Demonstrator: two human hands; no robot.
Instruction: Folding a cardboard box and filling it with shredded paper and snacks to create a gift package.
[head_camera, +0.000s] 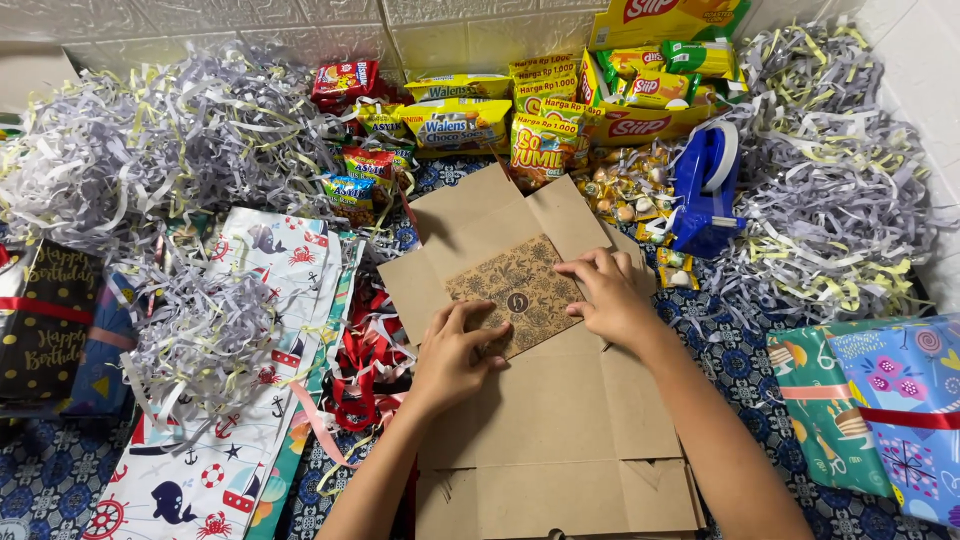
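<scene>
1. Left hand (455, 355) curled, fingertips pressing down on the near-left corner of the patterned brown card (517, 290); right hand (605, 295) flat-ish, fingers spread over the card's right edge; neither is pinching or lifting anything, both just bear down.
2. Card lies tilted on the unfolded kraft cardboard box (540, 400), roughly mid-panel, touching it; box flaps splayed out front and back; box lies on the blue patterned cloth (740, 360).
3. Step in hand, as I read it: seating or aligning the card on the box panel; box not yet folded up, nothing packed in it.
4. Next move likely calls for holding the card square with one hand while the other frees up; the card is thin and skewed, so it could slide on the smooth board if pressure drops.
5. Just left of the box: red ribbon tangle (365, 385); further left, nautical-print wrapping paper (230, 400) under a heap of shredded paper (190, 130).
6. Behind the box: snack packets (455, 120), loose wrapped candies (620, 190), a yellow snack carton (640, 90).
7. Right of the candies: blue tape dispenser (705, 190), near the right hand but apart from it.
8. Far right: wrapped gifts (880, 410); far left: dark polka-dot gift bag (45, 320).
</scene>
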